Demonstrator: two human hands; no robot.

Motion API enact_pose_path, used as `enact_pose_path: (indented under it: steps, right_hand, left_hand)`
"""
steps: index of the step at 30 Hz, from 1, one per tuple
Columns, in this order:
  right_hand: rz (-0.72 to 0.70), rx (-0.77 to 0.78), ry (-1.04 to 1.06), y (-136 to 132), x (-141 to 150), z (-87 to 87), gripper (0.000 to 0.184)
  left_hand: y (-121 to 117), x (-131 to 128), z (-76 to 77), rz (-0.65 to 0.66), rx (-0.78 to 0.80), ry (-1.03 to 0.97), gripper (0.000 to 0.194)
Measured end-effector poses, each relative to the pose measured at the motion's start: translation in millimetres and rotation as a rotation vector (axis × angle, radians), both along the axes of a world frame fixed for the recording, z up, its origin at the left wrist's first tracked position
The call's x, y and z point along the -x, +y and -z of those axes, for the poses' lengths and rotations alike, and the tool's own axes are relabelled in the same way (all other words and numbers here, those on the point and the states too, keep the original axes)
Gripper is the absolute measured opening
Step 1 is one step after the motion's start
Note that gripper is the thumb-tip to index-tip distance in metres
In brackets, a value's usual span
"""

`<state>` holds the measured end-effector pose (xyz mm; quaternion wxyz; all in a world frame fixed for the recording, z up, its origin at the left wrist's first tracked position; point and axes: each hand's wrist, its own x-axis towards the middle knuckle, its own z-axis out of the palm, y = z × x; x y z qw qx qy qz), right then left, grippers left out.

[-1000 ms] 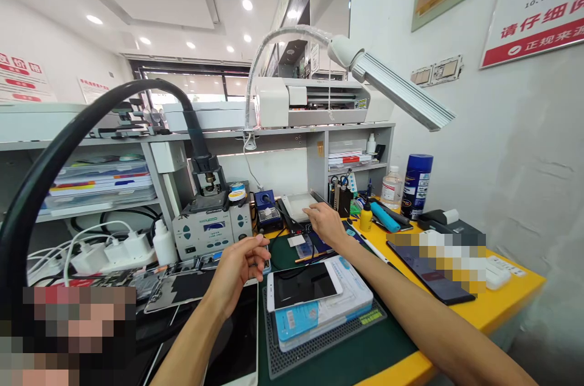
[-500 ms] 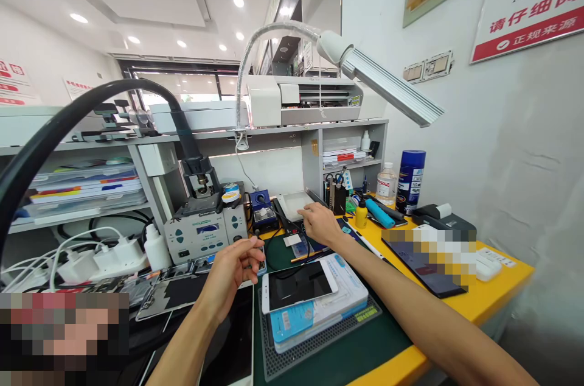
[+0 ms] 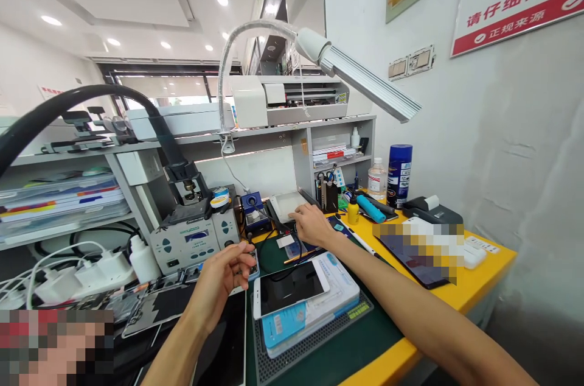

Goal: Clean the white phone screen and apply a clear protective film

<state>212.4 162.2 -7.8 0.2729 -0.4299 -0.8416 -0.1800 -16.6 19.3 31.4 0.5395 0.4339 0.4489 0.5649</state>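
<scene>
A white-framed phone (image 3: 292,288) with a dark screen rests on a blue-and-white box (image 3: 335,301), which lies on a grey perforated mat (image 3: 319,337). To the left of the phone, my left hand (image 3: 223,276) hovers with loosely curled, parted fingers and nothing visible in them. Beside its fingertips is a small blue-edged device (image 3: 254,265), partly hidden. My right hand (image 3: 312,226) reaches to the back of the bench, index finger stretched out by a pale flat tray (image 3: 281,206) and a black power strip (image 3: 283,231). Whether that finger touches either one I cannot tell.
Left of centre stands a rework station (image 3: 194,246), with a blue soldering unit (image 3: 253,209) behind. A lamp (image 3: 369,81) arches overhead. A yellow bottle (image 3: 353,209), a blue spray can (image 3: 399,176) and a dark tablet (image 3: 413,258) are on the right. A larger white-edged screen (image 3: 223,337) lies near my left forearm.
The view has swung slightly to the right, so the whole scene sits further left. Both hands keep nearly the same pose and place over the bench.
</scene>
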Motion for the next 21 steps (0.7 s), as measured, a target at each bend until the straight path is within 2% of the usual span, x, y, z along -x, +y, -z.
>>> enact_pose_path:
  steps: [6, 21]
  right_hand:
    - [-0.005, 0.014, -0.006, -3.3, 0.2, -1.1, 0.035]
    - [-0.033, 0.009, -0.035, -4.6, -2.1, -5.6, 0.026]
  left_hand:
    - [5.2, 2.9, 4.4, 0.006, 0.013, -0.008, 0.034]
    - [3.4, 2.0, 2.2, 0.01, 0.005, -0.006, 0.036]
